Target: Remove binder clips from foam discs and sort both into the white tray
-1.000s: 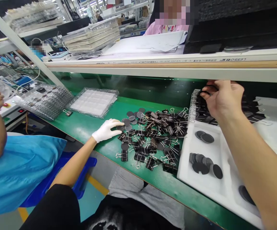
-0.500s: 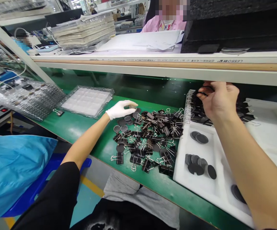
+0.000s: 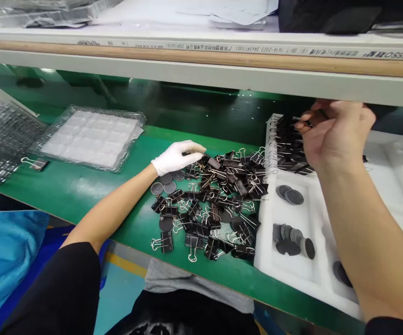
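Observation:
My left hand, in a white glove, reaches to the far left edge of a heap of black binder clips. Its thumb and fingers are curved with a gap between them, and the fingertips are close to the clips. Dark round discs lie just below that hand. My bare right hand is bent over a packed row of binder clips in a white foam tray. Its fingers are curled together; what they hold is partly hidden under the shelf.
Above the bench runs a shelf edge, low over my right hand. Clear plastic trays lie at the left, and a stack of trays stands further left. One binder clip lies apart. More discs sit in the foam tray.
The view has tilted down and come closer to the bench. My left hand stays by the heap, its thumb and fingertips now closer together. My right hand has shifted slightly right over the clip row.

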`<state>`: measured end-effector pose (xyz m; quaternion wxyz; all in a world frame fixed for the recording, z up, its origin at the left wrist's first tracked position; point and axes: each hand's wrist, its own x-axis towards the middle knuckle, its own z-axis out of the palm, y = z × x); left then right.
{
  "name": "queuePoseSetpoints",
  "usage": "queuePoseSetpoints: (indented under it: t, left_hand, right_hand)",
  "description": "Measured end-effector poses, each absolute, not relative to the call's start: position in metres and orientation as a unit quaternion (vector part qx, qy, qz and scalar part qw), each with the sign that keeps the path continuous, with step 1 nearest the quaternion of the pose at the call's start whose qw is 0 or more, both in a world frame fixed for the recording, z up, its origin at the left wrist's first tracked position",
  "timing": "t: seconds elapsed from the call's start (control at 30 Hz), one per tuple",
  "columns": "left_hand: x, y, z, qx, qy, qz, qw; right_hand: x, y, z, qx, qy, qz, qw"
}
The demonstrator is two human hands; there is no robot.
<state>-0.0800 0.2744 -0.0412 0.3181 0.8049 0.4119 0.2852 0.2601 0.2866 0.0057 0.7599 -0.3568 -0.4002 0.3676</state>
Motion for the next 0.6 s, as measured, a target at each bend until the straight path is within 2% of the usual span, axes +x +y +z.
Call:
queuePoseSetpoints:
  t: [0.6]
  left_hand:
    - [-0.0835,0.2738,-0.0447,0.829,0.403,0.268,0.280]
  right_hand:
    - [0.2521,0.2798,0.0116,-0.364,-0.360,0.384,0.769]
